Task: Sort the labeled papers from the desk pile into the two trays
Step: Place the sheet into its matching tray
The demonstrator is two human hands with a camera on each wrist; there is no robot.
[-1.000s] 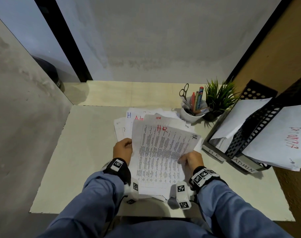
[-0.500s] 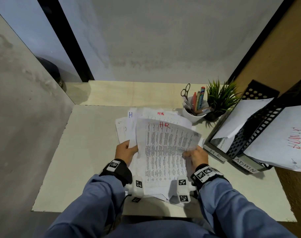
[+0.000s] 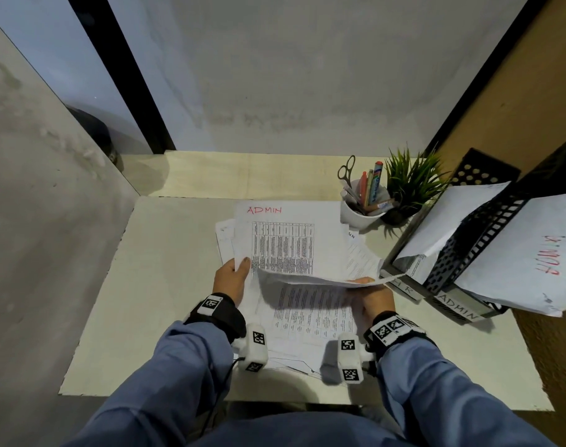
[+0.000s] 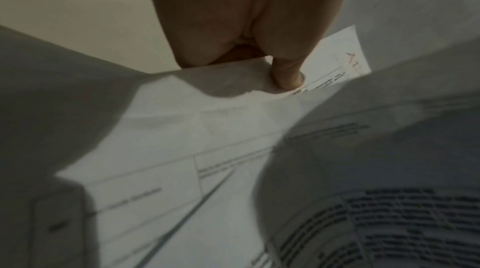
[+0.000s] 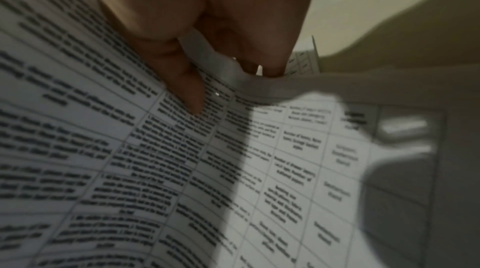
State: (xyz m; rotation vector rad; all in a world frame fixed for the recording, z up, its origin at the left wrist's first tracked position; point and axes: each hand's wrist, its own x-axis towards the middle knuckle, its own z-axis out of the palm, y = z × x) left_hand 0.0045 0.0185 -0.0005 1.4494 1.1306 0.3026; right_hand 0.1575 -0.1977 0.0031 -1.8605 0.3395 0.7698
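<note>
A loose pile of printed papers lies mid-desk; its top exposed sheet reads ADMIN in red. My left hand grips the pile's left edge, thumb on top of the ADMIN sheet, fingers hidden beneath. My right hand pinches the right edge of a printed sheet, which is lifted and curled over so its label is hidden; the thumb lies on its print. Two black mesh trays stand at the right, labelled HR and ADMIN, both holding papers.
A white cup with pens and scissors and a small green plant stand behind the pile, next to the trays. The pale desk ends at a wall on the left; a large sheet overhangs the ADMIN tray.
The sheet marked HR, held upright before, has come down and swung right toward the trays in my right hand. An ADMIN sheet now shows on the pile.
</note>
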